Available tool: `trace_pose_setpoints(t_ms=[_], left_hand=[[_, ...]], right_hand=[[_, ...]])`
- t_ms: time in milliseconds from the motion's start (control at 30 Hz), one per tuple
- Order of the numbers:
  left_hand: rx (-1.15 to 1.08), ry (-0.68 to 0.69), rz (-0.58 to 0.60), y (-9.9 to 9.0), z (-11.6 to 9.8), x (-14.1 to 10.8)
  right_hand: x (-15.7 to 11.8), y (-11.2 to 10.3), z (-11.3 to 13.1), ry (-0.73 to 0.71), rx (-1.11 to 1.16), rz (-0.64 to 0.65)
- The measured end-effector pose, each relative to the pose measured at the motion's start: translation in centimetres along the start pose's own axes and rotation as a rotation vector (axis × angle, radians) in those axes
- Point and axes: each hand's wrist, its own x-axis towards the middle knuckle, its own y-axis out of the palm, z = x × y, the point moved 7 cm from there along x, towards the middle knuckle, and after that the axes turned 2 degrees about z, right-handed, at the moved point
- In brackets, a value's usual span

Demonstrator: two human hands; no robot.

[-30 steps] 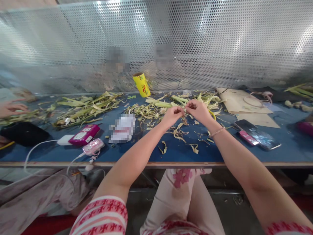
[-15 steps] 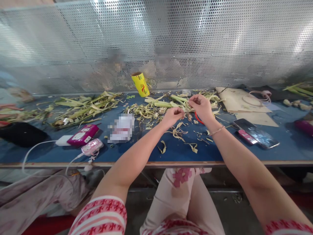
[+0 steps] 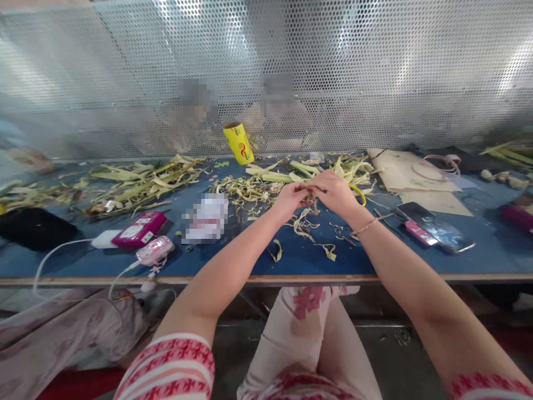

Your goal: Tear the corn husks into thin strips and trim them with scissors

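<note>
Roughly partway, by our read. Clock centred on our fingertips, 12 straight ahead across the blue bench (image 3: 303, 268).

Done: fine plant scraps (image 3: 245, 191) are piled at 9, and loose curled strips (image 3: 301, 226) lie at 6, just nearside of the fingers. We take both as material already pulled apart. Left: pale green stalks (image 3: 277, 178) lie at 10 to 11, just beyond the left hand (image 3: 292, 199), plus a bigger stalk heap (image 3: 166, 180) well apart, between 9 and 10. Both look mostly unworked to us; no exact count from this view.

Pose: left forearm (image 3: 245, 261) comes in from between 7 and 8, right forearm (image 3: 395, 253) from between 4 and 5. Left fingers are bent inward, their tips meeting the right ones. Right hand (image 3: 331, 189) arches palm down, fingers curled over to the meeting point. A small brownish bit (image 3: 315, 207) shows just under the fingertips; we can't tell if it's pinched or lying on the bench. Whatever sits between the fingers is hidden, so no call on either grip.
</note>
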Motion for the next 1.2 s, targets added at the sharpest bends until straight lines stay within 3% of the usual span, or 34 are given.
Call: trace_pose_setpoints(t_ms=[167,433,600,867,1200], left_hand=[[-0.133,0.001,-0.012,-0.4,0.0,0.3],[-0.185,-0.021,-0.078,-0.5,-0.4,-0.1],[-0.149,0.002,-0.069,-0.4,-0.6,-0.1],[-0.001,0.066,-0.072,-0.6,-0.7,-0.1],[0.037,0.088,-0.081,-0.8,-0.7,0.1]], right_hand=[[-0.1,-0.2,0.1,-0.092,-0.006,0.014],[-0.1,0.0,-0.2,-0.007,-0.002,0.021],[-0.1,-0.4,0.3,0.025,0.022,-0.026],[0.0,-0.1,-0.3,0.025,0.033,0.007],[0.0,0.3,-1.4,0.173,0.12,0.03]])
